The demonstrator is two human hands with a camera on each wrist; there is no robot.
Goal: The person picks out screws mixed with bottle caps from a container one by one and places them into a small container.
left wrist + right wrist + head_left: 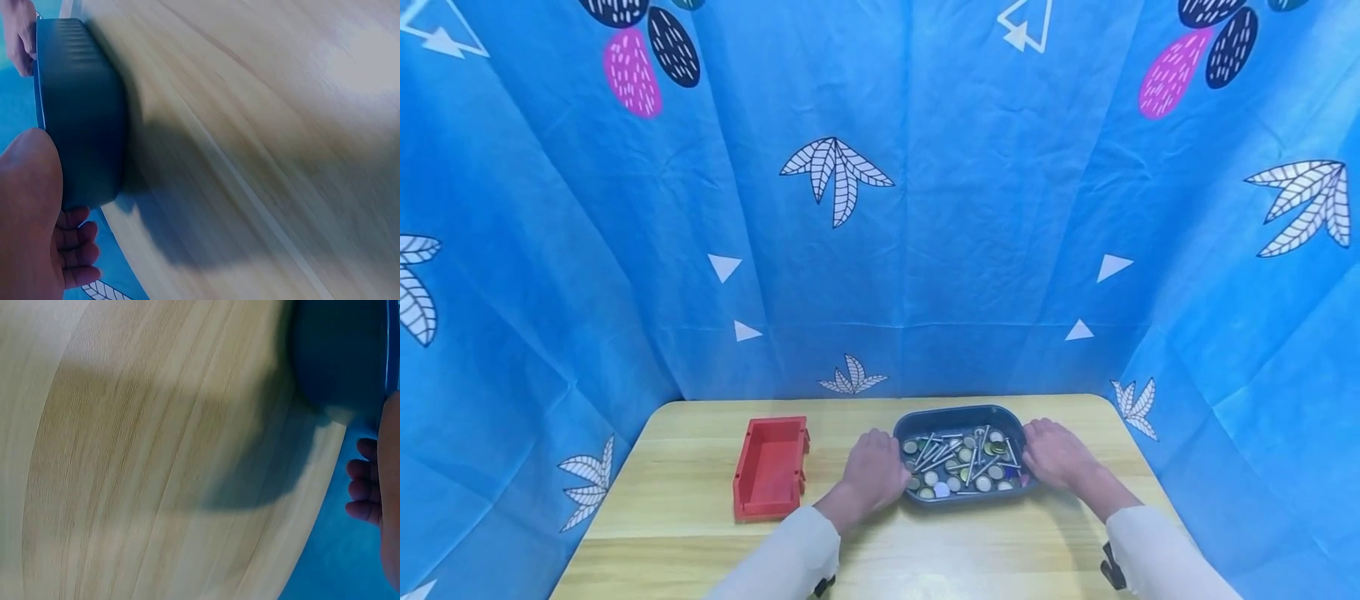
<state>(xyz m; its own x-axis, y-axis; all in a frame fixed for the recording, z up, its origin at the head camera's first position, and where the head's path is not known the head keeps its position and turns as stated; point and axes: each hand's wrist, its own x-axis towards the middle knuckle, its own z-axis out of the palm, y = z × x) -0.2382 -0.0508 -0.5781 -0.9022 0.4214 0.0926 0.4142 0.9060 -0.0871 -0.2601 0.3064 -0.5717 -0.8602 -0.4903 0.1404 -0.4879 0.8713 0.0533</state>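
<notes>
A dark blue-grey tub (970,497) with rounded corners stands at the right of the table in the head view. Inside lie long thin metal pins, like nails or bolts (934,452), mixed with round bottle caps (984,482). My left hand (876,471) grips the tub's left end, thumb at the rim and fingers curled beneath in the left wrist view. At the opposite end my right hand (1060,452) holds the rim. Its fingers (365,487) curl below the tub wall (337,356) in the right wrist view. Whether the base touches the table, I cannot tell.
Left of the tub is a red open-fronted plastic bin (772,467). Both stand on a light wood table (692,500) with rounded back corners. Blue patterned cloth (880,275) hangs behind and along both sides.
</notes>
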